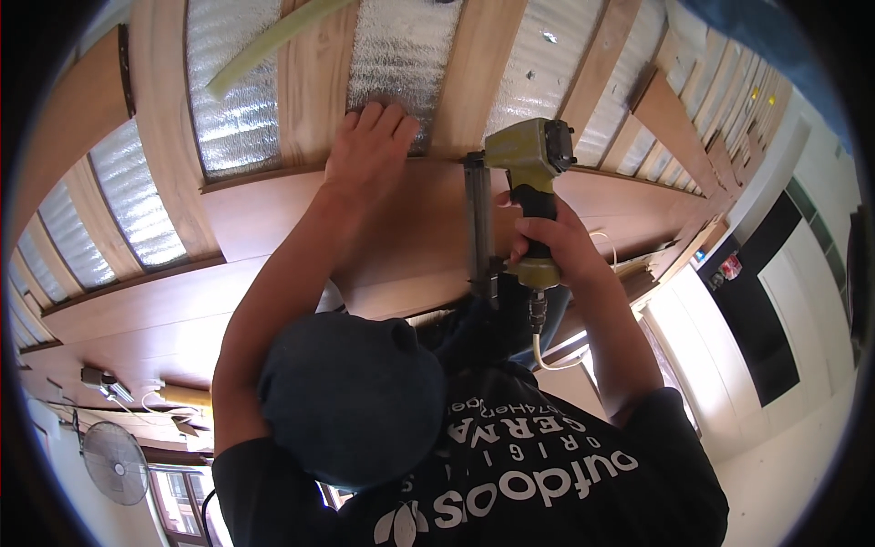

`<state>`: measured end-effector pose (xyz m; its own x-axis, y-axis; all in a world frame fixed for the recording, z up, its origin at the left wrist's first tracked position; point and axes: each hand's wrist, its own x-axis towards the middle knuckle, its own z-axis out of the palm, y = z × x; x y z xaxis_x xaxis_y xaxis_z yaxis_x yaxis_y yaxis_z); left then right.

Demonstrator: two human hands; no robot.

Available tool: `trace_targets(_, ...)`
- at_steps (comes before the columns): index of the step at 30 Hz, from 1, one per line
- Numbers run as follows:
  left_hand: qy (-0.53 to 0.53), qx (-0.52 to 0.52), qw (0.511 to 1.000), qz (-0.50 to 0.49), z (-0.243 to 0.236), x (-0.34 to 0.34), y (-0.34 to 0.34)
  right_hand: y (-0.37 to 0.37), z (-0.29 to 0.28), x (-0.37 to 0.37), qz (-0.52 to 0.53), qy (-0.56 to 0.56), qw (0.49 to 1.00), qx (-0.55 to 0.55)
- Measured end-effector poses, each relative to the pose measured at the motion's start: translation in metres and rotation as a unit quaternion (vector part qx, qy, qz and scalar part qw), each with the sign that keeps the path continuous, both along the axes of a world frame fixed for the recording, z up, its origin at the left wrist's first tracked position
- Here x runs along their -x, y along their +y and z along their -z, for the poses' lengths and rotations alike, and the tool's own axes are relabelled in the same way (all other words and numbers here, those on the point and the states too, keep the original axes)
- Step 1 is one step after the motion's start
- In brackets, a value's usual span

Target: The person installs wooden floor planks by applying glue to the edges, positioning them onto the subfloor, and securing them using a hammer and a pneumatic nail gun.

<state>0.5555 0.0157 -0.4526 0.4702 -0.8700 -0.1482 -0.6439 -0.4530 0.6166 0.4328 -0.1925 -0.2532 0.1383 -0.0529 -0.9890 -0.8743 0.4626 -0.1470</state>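
My right hand (pixel 558 239) is wrapped round the black grip of an olive-green nail gun (pixel 532 146), held with its magazine standing beside the grip. The gun's nose is close to the far edge of a reddish-brown floorboard (pixel 264 216); whether they touch I cannot tell. To the left of it, my left hand (pixel 372 141) lies at the same edge, its fingers bent a little and reaching past it over the silver foil (pixel 401 68). Nothing shows in its grasp, and its thumb is hidden. A pale air hose (pixel 547 362) runs from the gun's base.
Pale wooden battens (pixel 314 87) run away from me with foil between them. A yellowish strip (pixel 269 46) lies across them. Dark blue cloth (pixel 351 401), apparently my bent knee, stands between my arms. At the lower left are a fan (pixel 115 463) and a small tool (pixel 108 383).
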Motion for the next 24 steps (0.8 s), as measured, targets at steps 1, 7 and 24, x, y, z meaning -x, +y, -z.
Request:
trace_targets(1, -0.002, 0.000, 1.000, -0.001, 0.001, 0.000, 0.000, -0.004, 0.000, 0.001, -0.001, -0.002, 1.000, 0.000)
trace_targets(7, -0.024, 0.035, 0.999, -0.012, 0.002, 0.000, -0.003, -0.010, 0.000, 0.010, 0.000, -0.027, 1.000, 0.009)
trace_targets(24, -0.014, 0.185, 0.982, 0.028, 0.004, 0.010, 0.039, 0.069, -0.072, 0.111, 0.036, -0.095, 0.976, 0.191)
